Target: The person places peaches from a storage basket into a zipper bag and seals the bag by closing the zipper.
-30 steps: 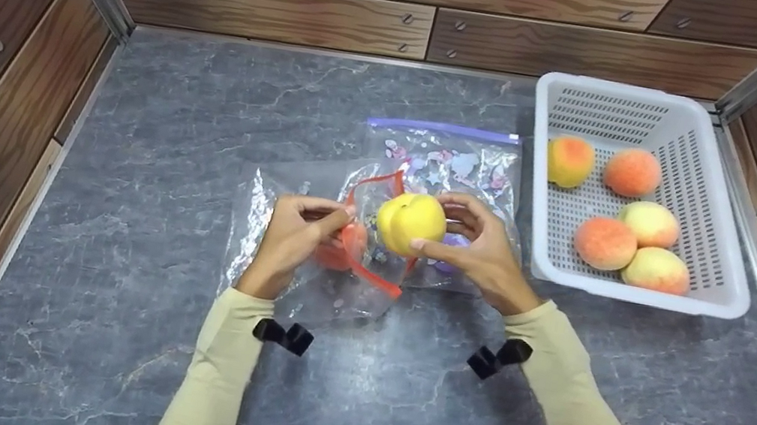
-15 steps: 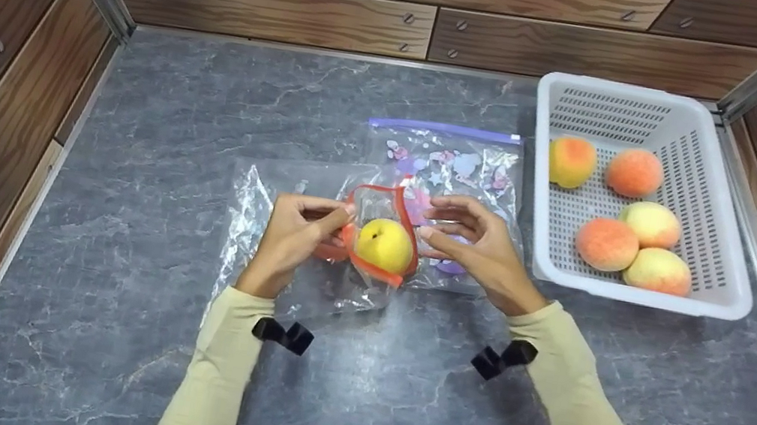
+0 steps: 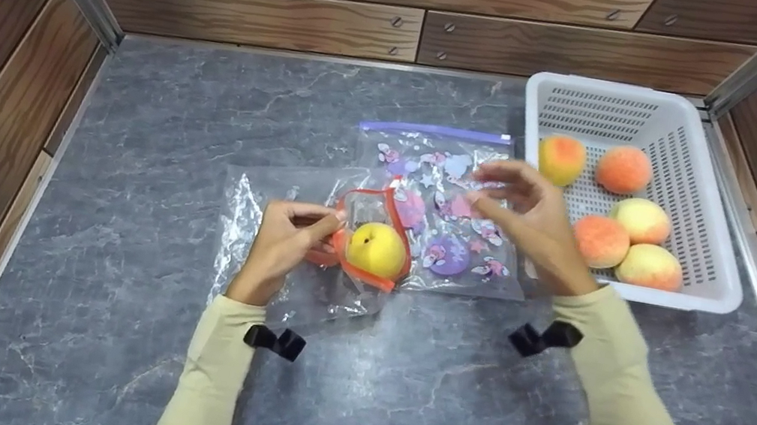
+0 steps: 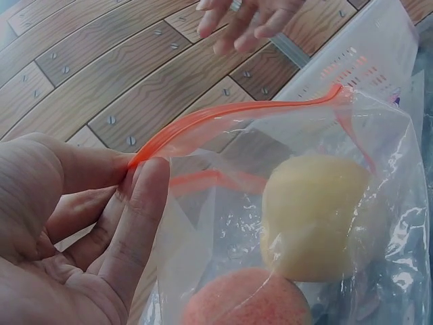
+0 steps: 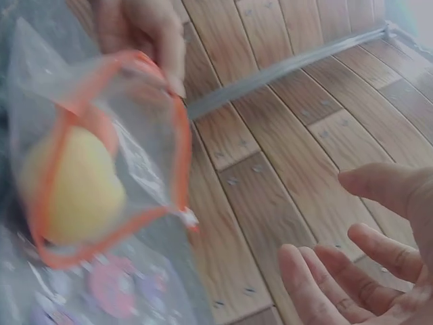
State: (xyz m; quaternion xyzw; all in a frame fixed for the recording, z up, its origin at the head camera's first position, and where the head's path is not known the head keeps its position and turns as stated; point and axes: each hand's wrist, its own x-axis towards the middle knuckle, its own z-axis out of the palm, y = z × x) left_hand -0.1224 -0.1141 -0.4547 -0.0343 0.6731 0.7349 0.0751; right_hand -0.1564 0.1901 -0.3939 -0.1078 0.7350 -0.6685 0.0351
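Note:
My left hand (image 3: 288, 244) pinches the orange-red rim of a clear zip bag (image 4: 230, 112), its mouth spread apart. Inside that bag lie a yellow peach (image 3: 377, 250) and, closer to my left fingers, a pinkish-red peach (image 4: 247, 301), seen through the plastic in the left wrist view. My right hand (image 3: 533, 218) hovers with loose, parted fingers and holds nothing; it overlaps a second zip bag and the basket's near-left side in the head view. This second bag (image 3: 448, 254), with a purple zip and cartoon prints, lies flat on the grey marbled surface.
A white slotted basket (image 3: 712, 242) stands at the right with several peaches inside, among them an orange-red peach (image 3: 624, 169) and a pale yellow peach (image 3: 649, 267). Wood-patterned walls (image 3: 258, 15) with metal edging enclose the back and both sides.
My right hand let the yellow peach go into the orange-rimmed bag, then moved away to the right, toward the basket. My left hand keeps its pinch on the rim. The head view shifted slightly.

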